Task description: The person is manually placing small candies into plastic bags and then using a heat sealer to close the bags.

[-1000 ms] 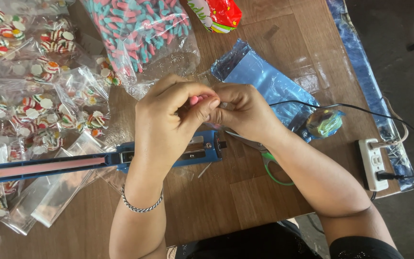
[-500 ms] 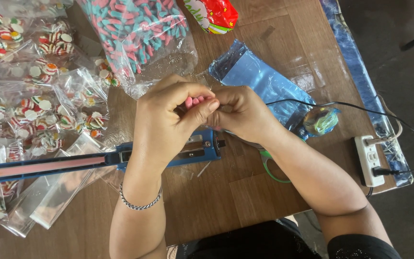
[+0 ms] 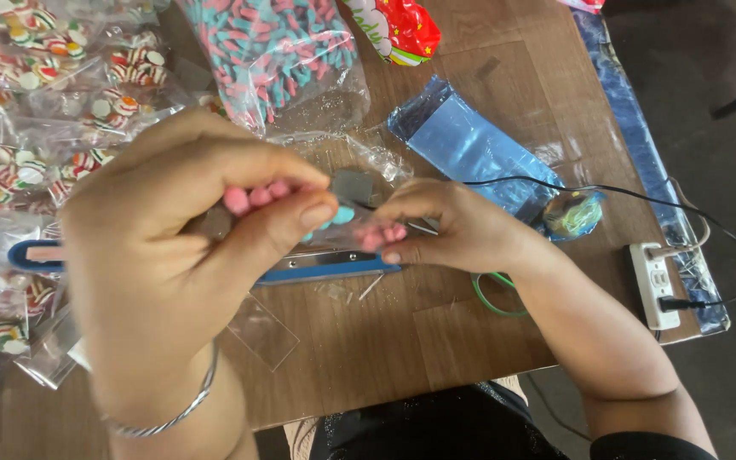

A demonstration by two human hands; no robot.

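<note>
My left hand [image 3: 176,230], raised close to the camera, pinches pink and teal gummy sweets [image 3: 257,196] between thumb and fingers. My right hand [image 3: 449,226] grips a small clear bag [image 3: 355,221] with pink sweets inside, its mouth turned toward the left hand. Both hands meet above the blue bar of a heat sealer [image 3: 325,266] lying across the wooden table [image 3: 436,341].
Many small clear bags of striped sweets [image 3: 36,102] cover the left. A large bag of pink and teal gummies [image 3: 270,51] lies at the back, blue plastic sleeves [image 3: 470,145] to its right. A white power strip [image 3: 658,285] with cables sits at the right edge, a green rubber band [image 3: 496,298] nearer.
My left hand has risen toward the camera and looks much larger. The right hand stays low over the sealer with the small bag.
</note>
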